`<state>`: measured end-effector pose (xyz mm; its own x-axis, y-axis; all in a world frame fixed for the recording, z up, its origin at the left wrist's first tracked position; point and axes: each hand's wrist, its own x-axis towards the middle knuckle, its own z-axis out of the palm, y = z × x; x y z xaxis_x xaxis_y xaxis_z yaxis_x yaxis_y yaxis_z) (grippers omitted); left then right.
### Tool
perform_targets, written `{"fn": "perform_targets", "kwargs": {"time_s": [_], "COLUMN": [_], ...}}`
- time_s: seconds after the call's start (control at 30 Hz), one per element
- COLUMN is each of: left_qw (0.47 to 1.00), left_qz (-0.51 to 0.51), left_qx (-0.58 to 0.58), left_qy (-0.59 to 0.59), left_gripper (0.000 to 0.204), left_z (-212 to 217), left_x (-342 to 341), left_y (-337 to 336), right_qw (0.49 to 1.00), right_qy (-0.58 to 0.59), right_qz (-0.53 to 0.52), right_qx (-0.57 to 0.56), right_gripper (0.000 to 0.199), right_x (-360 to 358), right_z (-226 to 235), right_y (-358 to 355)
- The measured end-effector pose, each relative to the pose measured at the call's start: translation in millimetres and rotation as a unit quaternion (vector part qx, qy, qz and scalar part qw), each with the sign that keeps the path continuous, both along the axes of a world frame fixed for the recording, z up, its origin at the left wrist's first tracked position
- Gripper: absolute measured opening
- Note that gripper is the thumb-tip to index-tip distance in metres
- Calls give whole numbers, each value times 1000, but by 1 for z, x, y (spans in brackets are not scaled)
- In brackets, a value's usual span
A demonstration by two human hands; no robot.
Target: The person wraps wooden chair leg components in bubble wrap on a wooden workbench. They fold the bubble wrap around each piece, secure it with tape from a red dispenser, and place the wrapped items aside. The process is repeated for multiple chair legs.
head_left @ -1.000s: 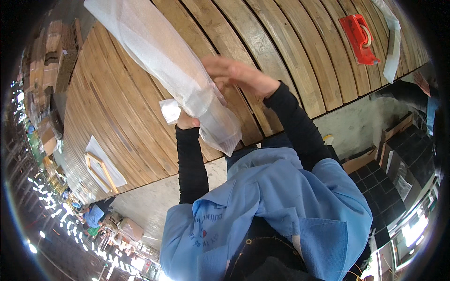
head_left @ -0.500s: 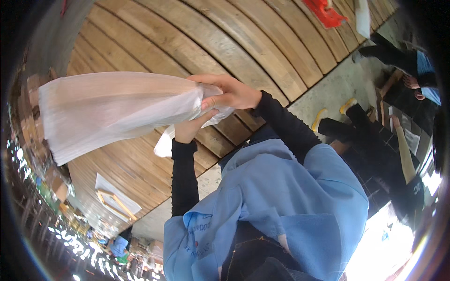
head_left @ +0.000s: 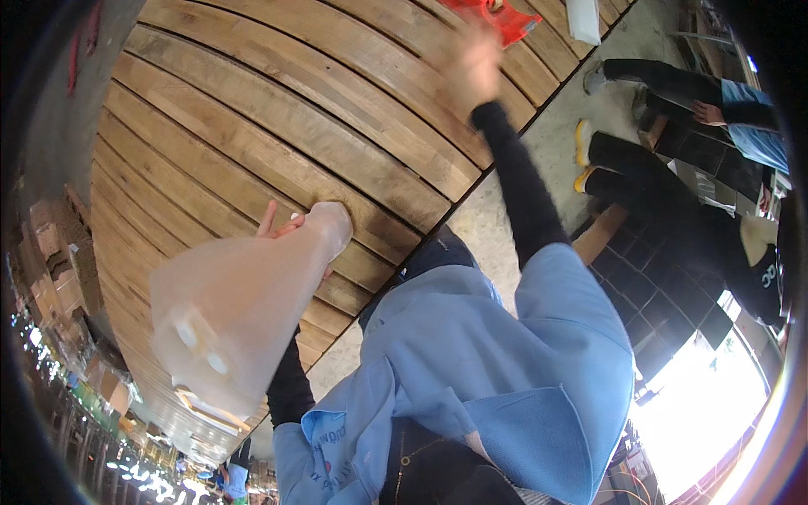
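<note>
Wooden slats of the desk run diagonally across most of the view, meeting grey floor along the near edge. Much of the planking between the two hands lies bare. A translucent plastic bag hangs over the desk's left part, its long axis slanting from the narrow neck at upper right down to the wide bottom at lower left; small pale round pieces show faintly inside. The left hand grips the bag at the neck, fingers closed around it. The right hand, blurred, reaches toward a red tool at the far edge; its grip cannot be told.
</note>
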<state>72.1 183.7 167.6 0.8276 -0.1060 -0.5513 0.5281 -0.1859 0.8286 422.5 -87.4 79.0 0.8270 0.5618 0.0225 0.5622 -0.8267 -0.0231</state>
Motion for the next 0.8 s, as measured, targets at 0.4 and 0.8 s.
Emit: {"fn": "perform_targets", "kwargs": {"time_s": [0.4,0.8], "left_qw": [768,844], "left_qz": [315,232], "left_qx": [-378,-455], "left_qy": [410,164], "left_gripper": [60,33], "left_z": [-21,1], "left_x": [-7,-33], "left_y": [2,-23], "right_qw": [916,700], "right_qy": [-81,356], "right_qz": [-309,-314], "right_qx": [241,533], "right_gripper": [70,28], "right_x": [-31,-189], "right_z": [-55,-36], "right_y": [-36,-54]}}
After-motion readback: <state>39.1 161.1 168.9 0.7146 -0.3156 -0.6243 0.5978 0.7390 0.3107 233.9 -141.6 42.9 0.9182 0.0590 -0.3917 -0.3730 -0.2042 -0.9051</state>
